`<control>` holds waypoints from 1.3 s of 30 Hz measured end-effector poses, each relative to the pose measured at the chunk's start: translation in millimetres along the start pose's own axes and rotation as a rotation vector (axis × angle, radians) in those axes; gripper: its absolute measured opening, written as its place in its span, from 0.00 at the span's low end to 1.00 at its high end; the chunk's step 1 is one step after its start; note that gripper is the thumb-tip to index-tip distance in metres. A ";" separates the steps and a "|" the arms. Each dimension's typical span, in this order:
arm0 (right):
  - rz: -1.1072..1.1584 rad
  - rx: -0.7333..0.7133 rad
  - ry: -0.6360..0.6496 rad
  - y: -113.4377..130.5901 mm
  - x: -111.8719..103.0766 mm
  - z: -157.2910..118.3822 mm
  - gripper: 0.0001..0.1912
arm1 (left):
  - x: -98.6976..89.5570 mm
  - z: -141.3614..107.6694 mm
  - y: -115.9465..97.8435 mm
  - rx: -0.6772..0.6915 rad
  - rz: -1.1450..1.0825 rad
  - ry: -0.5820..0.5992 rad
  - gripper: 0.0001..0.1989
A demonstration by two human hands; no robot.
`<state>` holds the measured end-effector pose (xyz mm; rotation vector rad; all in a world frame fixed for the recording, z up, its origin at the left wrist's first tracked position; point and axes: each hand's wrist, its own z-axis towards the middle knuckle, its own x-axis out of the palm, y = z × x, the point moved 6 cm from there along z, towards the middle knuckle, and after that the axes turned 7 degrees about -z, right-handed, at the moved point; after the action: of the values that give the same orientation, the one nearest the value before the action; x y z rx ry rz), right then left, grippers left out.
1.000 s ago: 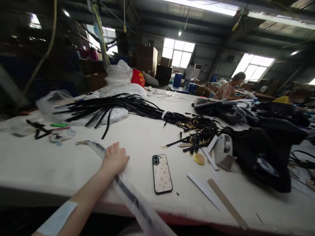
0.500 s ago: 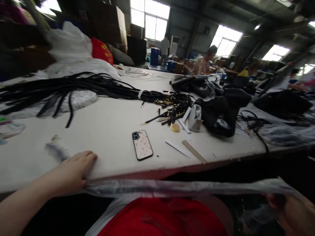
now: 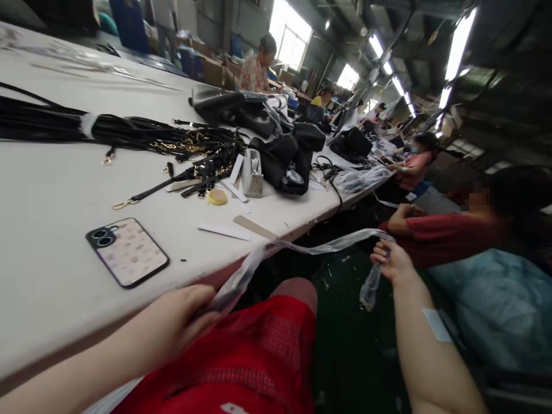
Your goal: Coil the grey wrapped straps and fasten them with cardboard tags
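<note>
Right now your two hands are well apart, each closed on one clear plastic sleeve [image 3: 328,247]. It runs from your left hand [image 3: 187,316], above your lap, past the table [image 3: 47,230] edge to your right hand [image 3: 391,261], where a short end dangles below your fist. Your left forearm lies along that edge, with the phone [image 3: 133,252] on the tabletop just beyond it. Past the sleeve's left part, a tan strip [image 3: 255,227] and a white strip [image 3: 224,232] lie near the edge. Behind them sit a yellow disc [image 3: 217,197], a tape dispenser [image 3: 252,177], a bundle of black straps [image 3: 43,123] with gold clasps, and black bags [image 3: 288,161]. Close beyond your right hand is a person in a red sleeve [image 3: 448,233]; a bluish plastic bag [image 3: 500,310] bulges beside your right forearm.
</note>
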<state>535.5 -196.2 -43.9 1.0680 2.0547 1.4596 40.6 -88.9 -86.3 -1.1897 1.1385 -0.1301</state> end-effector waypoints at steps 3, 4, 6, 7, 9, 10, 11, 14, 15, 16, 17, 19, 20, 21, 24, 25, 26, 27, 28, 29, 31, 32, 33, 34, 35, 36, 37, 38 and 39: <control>0.066 -0.011 0.095 12.4 37.3 -20.3 0.09 | 22.0 51.6 -48.0 0.178 -0.158 -0.046 0.22; 0.083 -0.015 0.124 14.2 51.5 -29.9 0.08 | 30.5 60.8 -61.6 0.247 -0.193 -0.032 0.26; 0.137 -0.026 0.192 13.7 81.6 -52.2 0.04 | 48.4 70.1 -80.2 0.309 -0.241 0.043 0.28; 0.180 -0.036 0.230 11.2 97.0 -64.0 0.02 | 57.2 71.7 -85.4 0.306 -0.261 0.096 0.29; 0.310 -0.067 0.296 1.5 125.7 -85.3 0.01 | 69.7 73.2 -87.9 0.256 -0.319 0.153 0.34; 0.378 -0.076 0.313 -6.4 137.9 -93.3 0.02 | 73.2 73.9 -85.8 0.227 -0.375 0.151 0.37; 0.437 -0.072 0.319 -16.5 148.4 -98.7 0.03 | 76.4 74.8 -81.6 0.190 -0.459 0.155 0.38; 0.534 -0.005 0.292 -54.6 169.5 -100.1 0.04 | 87.4 75.0 -59.8 0.061 -0.745 0.260 0.24; 0.548 0.017 0.277 -66.9 173.5 -97.0 0.04 | 90.3 73.1 -51.2 0.015 -0.827 0.315 0.22; 0.555 0.029 0.263 -77.6 176.3 -93.3 0.04 | 91.7 70.2 -42.9 -0.028 -0.899 0.364 0.22; 0.555 0.033 0.255 -86.4 178.6 -89.6 0.04 | 91.0 66.8 -35.7 -0.059 -0.964 0.397 0.22; 0.542 0.034 0.276 -99.0 184.0 -84.6 0.03 | 85.6 59.6 -25.9 -0.093 -1.110 0.436 0.23; 0.532 0.030 0.302 -102.9 187.5 -83.6 0.03 | 82.4 56.6 -23.0 -0.114 -1.193 0.445 0.24; 0.520 0.027 0.333 -105.7 191.3 -83.4 0.04 | 79.6 54.3 -20.5 -0.143 -1.265 0.446 0.24; 0.485 0.012 0.397 -109.9 200.8 -83.7 0.09 | 77.0 51.2 -14.9 -0.257 -1.389 0.423 0.25; 0.484 0.012 0.398 -110.8 202.3 -82.8 0.10 | 77.3 51.2 -13.0 -0.279 -1.379 0.406 0.26; 0.490 0.017 0.390 -111.6 202.6 -81.2 0.11 | 77.5 51.5 -11.2 -0.285 -1.340 0.384 0.27; 0.502 0.025 0.378 -112.2 202.1 -79.1 0.12 | 77.2 51.9 -9.0 -0.277 -1.283 0.350 0.27; 0.518 0.032 0.365 -112.4 200.9 -76.8 0.13 | 76.3 52.3 -6.7 -0.263 -1.218 0.307 0.28; 0.533 0.034 0.355 -112.2 199.2 -74.4 0.15 | 75.1 52.4 -4.6 -0.249 -1.154 0.262 0.29; 0.551 0.024 0.347 -110.7 195.4 -70.4 0.17 | 72.9 51.5 -2.1 -0.223 -1.073 0.199 0.30; 0.554 0.016 0.349 -109.7 193.5 -68.9 0.19 | 71.9 50.7 -1.8 -0.212 -1.060 0.183 0.30; 0.555 0.006 0.349 -108.8 191.5 -67.7 0.20 | 71.2 49.8 -2.0 -0.205 -1.061 0.178 0.30; 0.553 -0.005 0.347 -108.0 189.5 -66.6 0.21 | 70.6 49.0 -2.3 -0.204 -1.066 0.179 0.30; 0.547 -0.018 0.345 -107.4 187.6 -65.6 0.23 | 69.8 48.3 -2.7 -0.204 -1.067 0.186 0.31; 0.537 -0.032 0.342 -106.8 185.9 -64.5 0.24 | 68.9 47.8 -3.5 -0.200 -1.063 0.199 0.31; 0.524 -0.046 0.341 -106.4 184.5 -63.4 0.25 | 67.9 47.3 -4.3 -0.195 -1.059 0.215 0.31; 0.515 -0.058 0.341 -106.2 183.4 -62.2 0.25 | 66.9 46.8 -5.2 -0.188 -1.057 0.234 0.30; 0.512 -0.065 0.342 -106.0 182.7 -61.1 0.25 | 65.8 46.1 -6.1 -0.179 -1.061 0.251 0.30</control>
<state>341.2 -110.0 -99.8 1.4787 2.0184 2.0671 109.5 -101.6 -126.1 -1.8777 0.6205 -1.0195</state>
